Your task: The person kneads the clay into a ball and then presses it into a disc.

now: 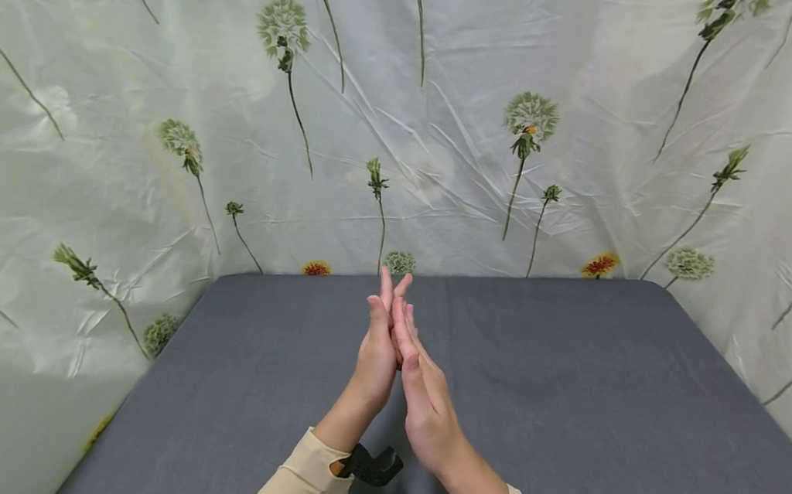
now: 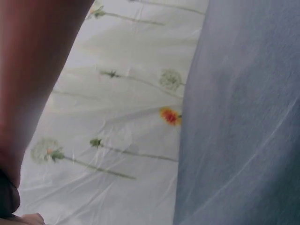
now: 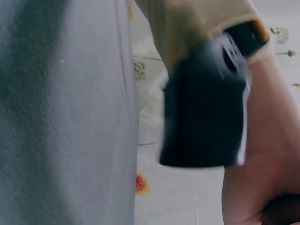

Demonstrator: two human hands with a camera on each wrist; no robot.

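Observation:
Both hands are raised above the middle of a grey table (image 1: 567,384), palms pressed flat together, fingers straight and pointing away from me. My left hand (image 1: 378,339) and my right hand (image 1: 420,381) hold nothing. Beige sleeves cover both forearms, and a black wrist-worn camera (image 1: 372,464) sits under the left wrist. In the right wrist view the black camera (image 3: 204,110) on the left wrist shows close up and blurred, beside the left forearm. In the left wrist view only a dark reddish stretch of arm (image 2: 33,79) fills the left side.
A crinkled pale sheet printed with dandelions and small red flowers (image 1: 531,126) hangs behind and at both sides of the table. The grey tabletop (image 2: 243,117) bears no objects in any view. Its left edge (image 1: 141,382) runs diagonally toward me.

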